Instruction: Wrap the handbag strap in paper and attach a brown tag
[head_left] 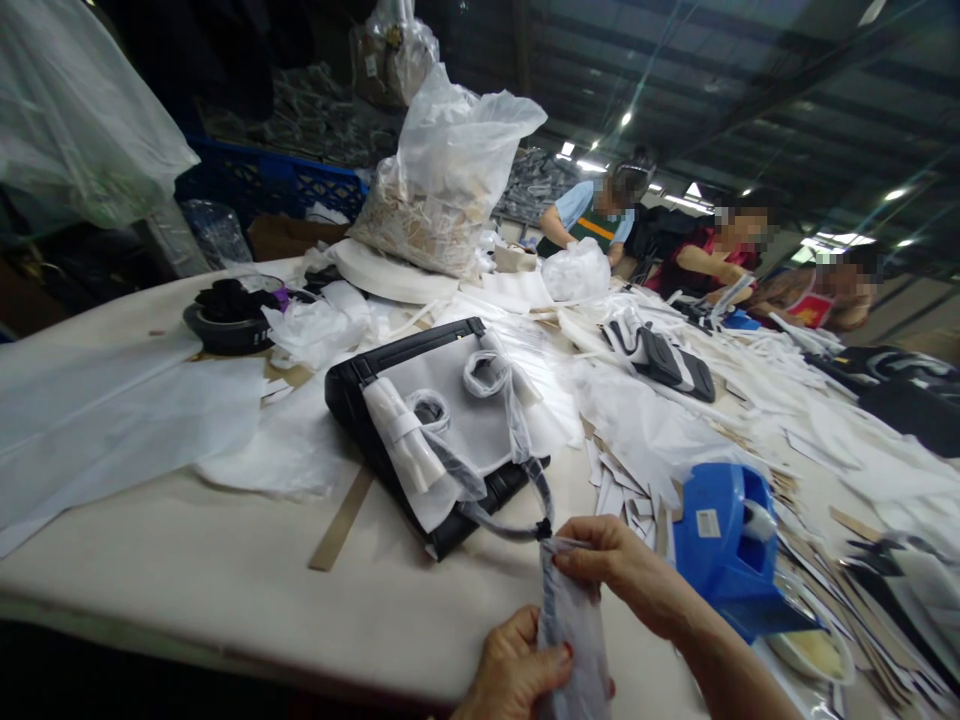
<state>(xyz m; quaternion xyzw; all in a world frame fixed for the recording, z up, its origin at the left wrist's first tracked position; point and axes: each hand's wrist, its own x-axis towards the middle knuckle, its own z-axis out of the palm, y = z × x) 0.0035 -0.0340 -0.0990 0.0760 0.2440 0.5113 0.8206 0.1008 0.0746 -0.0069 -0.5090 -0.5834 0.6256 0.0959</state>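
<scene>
A black handbag [450,430] lies on the table, partly covered in white sheet, its handles [517,420] wrapped in clear film. From the handle's near end hangs a narrow translucent plastic sleeve [581,635] that looks to have something inside, though I cannot make out what. My right hand [611,560] pinches this sleeve near its top, close to the handle. Lower down, my left hand [517,660] grips the same sleeve between thumb and fingers. The sleeve's bottom runs out of view.
To the right stands a blue tape dispenser [724,540] among card strips. A black bowl [229,325] holds dark items at the left. Behind it is a large plastic bag [442,190] of scraps. Another bag [664,355] and several co-workers [596,220] are farther back.
</scene>
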